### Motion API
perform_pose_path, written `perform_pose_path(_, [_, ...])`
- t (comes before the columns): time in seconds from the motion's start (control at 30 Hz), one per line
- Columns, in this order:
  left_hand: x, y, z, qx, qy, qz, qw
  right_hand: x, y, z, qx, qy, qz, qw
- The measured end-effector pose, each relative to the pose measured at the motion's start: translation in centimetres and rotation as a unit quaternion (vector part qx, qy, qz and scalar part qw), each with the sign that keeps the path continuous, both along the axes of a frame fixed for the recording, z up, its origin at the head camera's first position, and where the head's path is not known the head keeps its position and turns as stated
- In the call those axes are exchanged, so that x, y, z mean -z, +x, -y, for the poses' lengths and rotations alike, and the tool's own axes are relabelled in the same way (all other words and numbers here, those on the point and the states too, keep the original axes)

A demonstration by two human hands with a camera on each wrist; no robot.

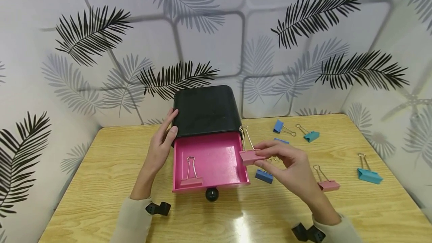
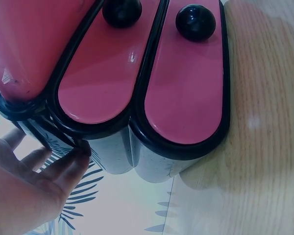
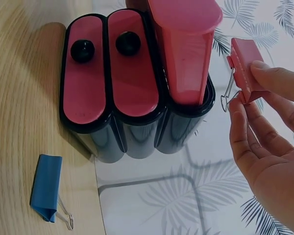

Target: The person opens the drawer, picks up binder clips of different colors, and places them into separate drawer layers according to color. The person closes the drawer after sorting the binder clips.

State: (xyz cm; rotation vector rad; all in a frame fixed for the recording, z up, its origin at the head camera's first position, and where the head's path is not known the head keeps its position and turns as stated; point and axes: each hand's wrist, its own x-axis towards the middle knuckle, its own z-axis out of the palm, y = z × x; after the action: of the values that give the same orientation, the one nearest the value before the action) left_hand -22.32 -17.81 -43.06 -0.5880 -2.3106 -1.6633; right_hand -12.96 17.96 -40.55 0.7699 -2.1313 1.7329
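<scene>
Since the box [image 1: 206,112] might slide, I'd guess, the left hand [image 1: 160,146] rests loose fingers at its nine o'clock, the right hand [image 1: 285,162] pinching a clip [image 1: 249,158] at the drawer's [image 1: 213,156] three.

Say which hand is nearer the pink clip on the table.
Right. The right hand, pinching another clip, is left of that pink clip; the left hand, farther left, touches the box.

Visible items: three pink clips [image 1: 248,158], three blue clips [image 1: 264,176] (one mostly hidden), two teal clips [image 1: 369,176]; one black cabinet [image 1: 206,110] with three drawers [image 2: 186,90] and three round knobs [image 1: 212,194].
</scene>
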Motion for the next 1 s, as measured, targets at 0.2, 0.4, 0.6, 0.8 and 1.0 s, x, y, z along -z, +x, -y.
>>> perform_pose_path(0.2, [0.5,-0.2,0.3,0.0,0.001,-0.005,1.0,0.0,0.1,0.6,-0.012,0.009,0.007,1.0])
perform_pose_path(0.4, [0.4,-0.2,0.4,0.0,-0.001,-0.005,1.0,0.4,0.0,1.1,-0.022,0.006,-0.007,1.0])
perform_pose_path(0.6, [0.5,-0.4,0.4,-0.001,0.001,-0.005,1.0,0.6,0.2,1.7,-0.022,0.016,-0.002,1.0])
perform_pose_path(0.8, [-0.7,0.2,0.0,0.005,0.009,-0.002,0.9999,0.7,0.4,2.0,-0.022,0.02,-0.009,1.0])
perform_pose_path(1.0, [-2.7,1.6,-0.6,0.013,0.009,0.001,0.9999,0.7,0.5,2.6,-0.015,0.036,-0.014,0.999])
